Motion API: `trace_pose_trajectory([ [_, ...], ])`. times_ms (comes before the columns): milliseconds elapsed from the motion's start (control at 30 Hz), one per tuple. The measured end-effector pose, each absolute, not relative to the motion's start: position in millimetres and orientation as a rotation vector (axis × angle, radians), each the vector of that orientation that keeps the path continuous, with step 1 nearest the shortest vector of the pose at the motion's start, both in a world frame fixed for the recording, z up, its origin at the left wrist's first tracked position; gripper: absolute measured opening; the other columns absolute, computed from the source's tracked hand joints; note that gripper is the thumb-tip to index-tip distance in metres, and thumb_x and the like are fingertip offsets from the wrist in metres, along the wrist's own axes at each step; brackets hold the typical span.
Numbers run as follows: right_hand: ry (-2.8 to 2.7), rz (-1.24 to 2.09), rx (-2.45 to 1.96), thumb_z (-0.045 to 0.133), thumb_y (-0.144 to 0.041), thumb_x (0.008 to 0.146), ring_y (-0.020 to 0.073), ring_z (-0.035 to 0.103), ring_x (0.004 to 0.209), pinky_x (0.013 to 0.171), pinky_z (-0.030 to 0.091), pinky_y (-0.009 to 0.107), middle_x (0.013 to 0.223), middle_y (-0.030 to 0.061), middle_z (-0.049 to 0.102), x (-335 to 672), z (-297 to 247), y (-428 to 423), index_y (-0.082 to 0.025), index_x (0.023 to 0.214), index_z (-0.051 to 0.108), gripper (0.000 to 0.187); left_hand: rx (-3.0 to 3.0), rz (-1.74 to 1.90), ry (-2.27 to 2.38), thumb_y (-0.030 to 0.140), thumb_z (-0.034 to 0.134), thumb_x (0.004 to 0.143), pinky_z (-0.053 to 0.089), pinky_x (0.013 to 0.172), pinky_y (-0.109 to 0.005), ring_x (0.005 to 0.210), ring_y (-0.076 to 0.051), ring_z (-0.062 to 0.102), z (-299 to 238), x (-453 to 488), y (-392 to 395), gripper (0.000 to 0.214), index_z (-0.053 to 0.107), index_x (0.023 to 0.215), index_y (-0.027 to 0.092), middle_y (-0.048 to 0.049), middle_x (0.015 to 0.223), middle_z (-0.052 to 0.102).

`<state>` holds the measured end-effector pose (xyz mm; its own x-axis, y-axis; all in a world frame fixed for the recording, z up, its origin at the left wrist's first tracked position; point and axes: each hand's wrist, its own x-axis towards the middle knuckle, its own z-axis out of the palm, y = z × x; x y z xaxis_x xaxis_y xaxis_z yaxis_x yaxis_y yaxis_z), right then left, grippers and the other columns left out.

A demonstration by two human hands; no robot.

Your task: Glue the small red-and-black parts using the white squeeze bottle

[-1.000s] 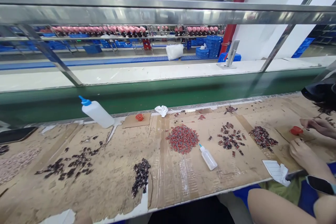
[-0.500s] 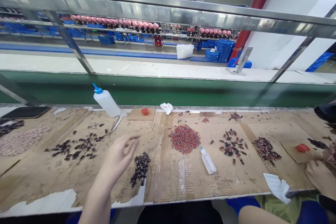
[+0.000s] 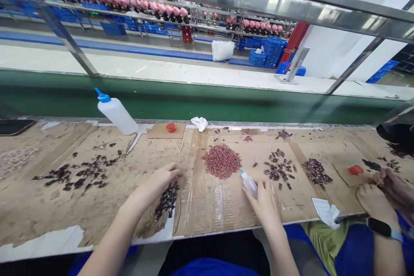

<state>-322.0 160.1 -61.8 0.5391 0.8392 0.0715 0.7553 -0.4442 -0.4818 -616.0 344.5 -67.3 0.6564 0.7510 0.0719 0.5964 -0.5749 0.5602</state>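
Head view. Left hand (image 3: 160, 180), fingers curled downward, rests its fingertips on the far end of a pile of dark parts (image 3: 165, 202) near the front edge of the cardboard-covered bench (image 3: 207, 211); whether a part is pinched cannot be told. Right hand (image 3: 265, 202), also near the front edge, has its fingers about the base of the small dropper bottle (image 3: 249, 182), nozzle toward the pile of red parts (image 3: 221, 161); how far this grip has closed cannot be told. Large squeeze bottle (image 3: 116, 114) leans at the rear edge. A co-worker's hands (image 3: 375, 196) occupy the right end.
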Motion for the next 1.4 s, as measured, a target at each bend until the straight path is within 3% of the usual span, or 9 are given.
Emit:
trace_pose_trajectory([
  [167,-0.937,0.421,-1.958,0.062,-0.055,0.076,0.024,0.061,0.073,0.066,0.049,0.034,0.083,0.0085,0.069,-321.0,-63.1,157.0,-0.018,0.093,0.067,0.041,2.471,0.672,0.712,0.011,0.039,0.086,0.051,0.071,-0.023,0.078,-0.014,0.063,-76.9,-581.5,314.1,0.033,0.07,0.089,0.023,-0.0039,0.088,0.065],
  [267,-0.686,0.655,-1.671,0.069,-0.058,0.069,0.014,0.049,0.05,0.045,0.036,0.025,0.06,0.0014,0.061,-324.5,-60.3,156.3,-0.015,0.088,0.071,0.047,2.467,0.807,0.635,0.01,0.038,0.088,0.053,0.069,-0.022,0.075,-0.013,0.065,-87.8,-564.5,292.6,0.035,0.07,0.084,0.022,-0.0039,0.083,0.066],
  [333,-0.509,0.718,-1.517,0.074,-0.055,0.064,0.0099,0.041,0.044,0.041,0.028,0.023,0.055,-0.0008,0.057,-330.7,-61.1,158.7,-0.014,0.082,0.072,0.045,2.45,0.858,0.648,0.01,0.038,0.089,0.054,0.069,-0.021,0.076,-0.012,0.067,-94.7,-563.6,283.1,0.035,0.07,0.084,0.022,-0.0037,0.084,0.068],
  [467,-0.265,0.787,-1.238,0.081,-0.04,0.055,0.0066,0.037,0.044,0.04,0.026,0.021,0.055,-0.0025,0.056,-345.2,-64.0,170.3,-0.017,0.069,0.068,0.03,2.449,0.897,0.715,0.014,0.043,0.091,0.056,0.074,-0.023,0.082,-0.014,0.069,-101.6,-575.2,275.6,0.03,0.071,0.084,0.023,-0.0037,0.088,0.07],
  [567,-0.193,0.892,-1.096,0.08,-0.035,0.054,0.0061,0.036,0.044,0.039,0.027,0.02,0.051,-0.0045,0.051,-352.6,-63.0,179.8,-0.018,0.061,0.063,0.025,2.409,0.95,0.763,0.022,0.048,0.093,0.056,0.078,-0.027,0.086,-0.015,0.069,-102.5,-578.1,273.6,0.023,0.07,0.086,0.024,-0.0035,0.092,0.072],
  [700,-0.169,0.882,-1.137,0.081,-0.037,0.054,0.0069,0.041,0.045,0.04,0.03,0.02,0.055,-0.0019,0.059,-360.8,-61.2,186.3,-0.017,0.064,0.066,0.027,2.381,1.049,0.91,0.032,0.054,0.092,0.056,0.079,-0.032,0.088,-0.019,0.066,-105.6,-569.8,271.0,0.017,0.068,0.091,0.022,-0.0048,0.089,0.071],
  [867,-0.215,0.826,-1.297,0.084,-0.04,0.05,0.0111,0.051,0.049,0.044,0.038,0.023,0.06,0.0033,0.068,-368.8,-67.6,188.2,-0.014,0.068,0.072,0.034,2.376,1.051,0.927,0.03,0.05,0.093,0.055,0.075,-0.035,0.084,-0.021,0.064,-110.7,-555.8,270.2,0.023,0.069,0.084,0.022,-0.0054,0.085,0.07],
  [1100,-0.36,0.756,-1.434,0.082,-0.04,0.055,0.0162,0.06,0.056,0.054,0.048,0.026,0.064,0.005,0.072,-372.0,-74.6,188.6,-0.015,0.066,0.074,0.029,2.285,0.983,0.861,0.03,0.056,0.09,0.055,0.08,-0.037,0.09,-0.022,0.063,-107.6,-546.1,269.7,0.017,0.07,0.097,0.023,-0.0061,0.09,0.071],
  [1400,-0.61,0.743,-1.54,0.076,-0.04,0.064,0.0219,0.068,0.06,0.058,0.055,0.031,0.065,0.0079,0.075,-383.3,-69.8,189.4,-0.016,0.065,0.074,0.024,2.068,0.977,0.982,0.03,0.061,0.086,0.054,0.081,-0.038,0.088,-0.021,0.064,-112.3,-543.0,267.9,0.013,0.072,0.08,0.024,-0.0039,0.085,0.072],
])
